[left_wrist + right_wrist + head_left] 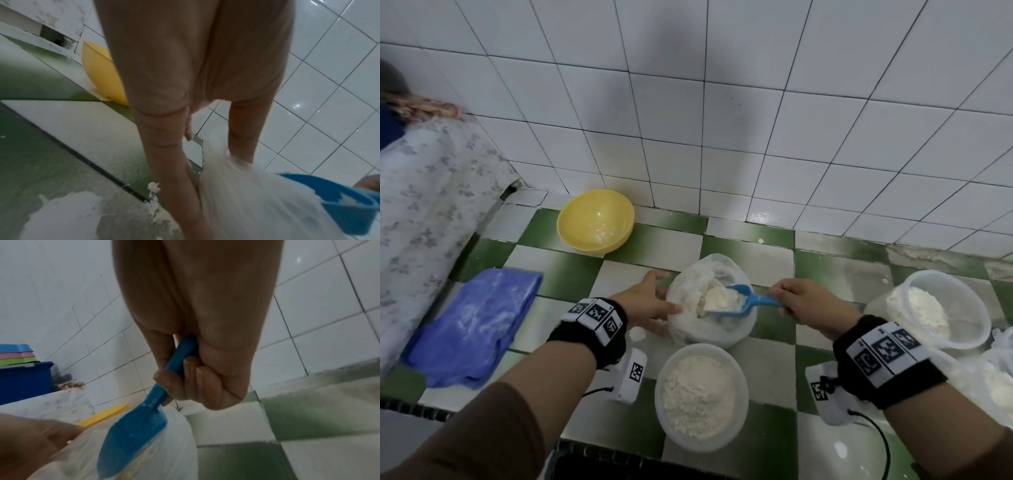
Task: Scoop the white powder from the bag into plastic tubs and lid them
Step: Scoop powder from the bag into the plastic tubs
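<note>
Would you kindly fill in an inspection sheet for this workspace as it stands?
Surface: checkered counter, powder spilled.
Job's things: bag open; blue scoop loaded over it; near tub and right tub hold powder, unlidded.
Clutter: yellow bowl, blue cloth.
Hands: left hand steadies the bag; right hand grips the scoop handle.
Cables: black wrist cable.
Surroundings: white tiled wall; a person at left.

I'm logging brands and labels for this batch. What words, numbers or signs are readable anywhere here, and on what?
None readable.
Wristbands: square black-and-white code markers, no words.
White wrist units: the same kind of marker.
Bag, tubs, scoop, bowl: no print visible.
</note>
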